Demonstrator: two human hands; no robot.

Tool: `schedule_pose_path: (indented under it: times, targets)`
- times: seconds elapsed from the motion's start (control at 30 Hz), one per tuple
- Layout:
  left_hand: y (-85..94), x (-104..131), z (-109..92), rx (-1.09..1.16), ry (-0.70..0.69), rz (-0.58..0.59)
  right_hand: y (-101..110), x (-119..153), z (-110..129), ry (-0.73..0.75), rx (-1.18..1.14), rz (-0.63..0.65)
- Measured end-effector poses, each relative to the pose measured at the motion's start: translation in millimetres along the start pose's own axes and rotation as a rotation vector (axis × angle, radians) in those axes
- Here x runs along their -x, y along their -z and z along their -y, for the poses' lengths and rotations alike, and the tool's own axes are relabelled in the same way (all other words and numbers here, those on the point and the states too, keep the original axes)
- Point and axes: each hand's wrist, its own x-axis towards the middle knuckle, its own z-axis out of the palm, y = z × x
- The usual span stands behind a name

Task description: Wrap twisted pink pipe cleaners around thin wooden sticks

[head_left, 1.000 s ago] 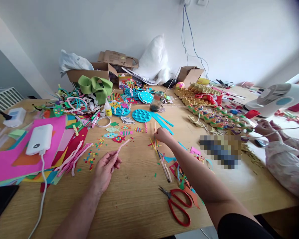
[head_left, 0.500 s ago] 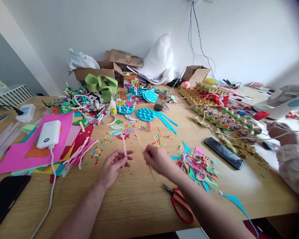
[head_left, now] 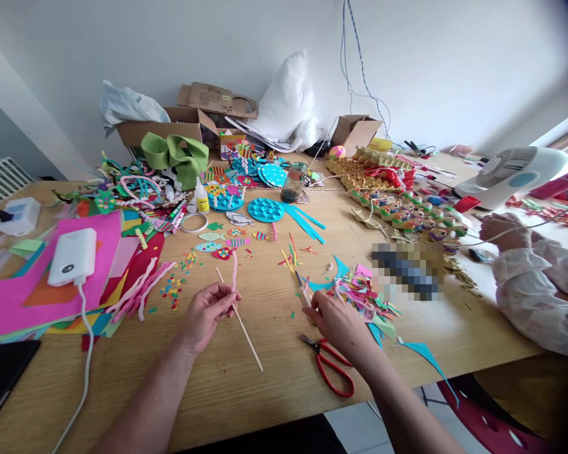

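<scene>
My left hand (head_left: 214, 314) is closed, pinching a short pink pipe cleaner (head_left: 234, 271) that points upward. A thin wooden stick (head_left: 248, 340) slants across behind its fingertips; whether the fingers grip it too, I cannot tell. To the right, my right hand (head_left: 334, 318) is low over the table, its fingers closed around a slim pointed tool (head_left: 303, 289) whose exact kind is unclear. Just below that hand lie red-handled scissors (head_left: 335, 372). Beside it is a heap of coloured scraps (head_left: 366, 293). Beyond my left hand are several paper fish (head_left: 237, 243).
Pink pipe cleaners (head_left: 144, 287) and coloured sheets (head_left: 9, 290) with a white power bank (head_left: 73, 255) lie left. Farther back are a glue bottle (head_left: 201, 197), a blue disc (head_left: 266, 210) and a glass jar (head_left: 293, 183). Another person's hands (head_left: 504, 230) are at the right.
My right hand has moved right and down, toward the scraps, and now holds the slim tool. The wooden stick, blurred by my right hand before, now crosses my left fingertips. The view has shifted right.
</scene>
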Motion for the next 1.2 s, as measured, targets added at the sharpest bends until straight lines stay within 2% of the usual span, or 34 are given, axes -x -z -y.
schedule_pose_path:
  times: [0.13, 0.4, 0.47, 0.57, 0.67, 0.77, 0.9, 1.03, 1.2]
  targets:
    - [-0.3, 0, 2, -0.014, 0.012, -0.005, -13, -3, -12, -0.057, 0.072, 0.025]
    - [-1.6, 0, 1, -0.029, 0.029, -0.035, -18, -5, -2, -0.071, 0.065, 0.063]
    - [-2.4, 0, 1, -0.038, 0.025, -0.032, -15, -5, -11, -0.091, 0.046, 0.008]
    - [-2.6, 0, 1, -0.037, 0.023, -0.036, -6, -6, -37, -0.230, 0.055, -0.093]
    - [-2.6, -1, 2, -0.031, 0.027, -0.041, 5, -7, -63, -0.320, 0.112, -0.121]
    - [-2.8, -1, 3, -0.026, 0.029, -0.041, 12, -7, -73, -0.352, 0.172, -0.141]
    - [-2.5, -2, 4, -0.024, 0.029, -0.034, 14, -17, -56, -0.285, 0.163, -0.166]
    - [-1.0, -3, 6, -0.024, 0.029, -0.032, 8, -50, -32, -0.174, 0.163, -0.087]
    - [2.5, -3, 4, -0.022, 0.008, -0.032, 1, -83, -25, -0.156, 0.175, -0.064]
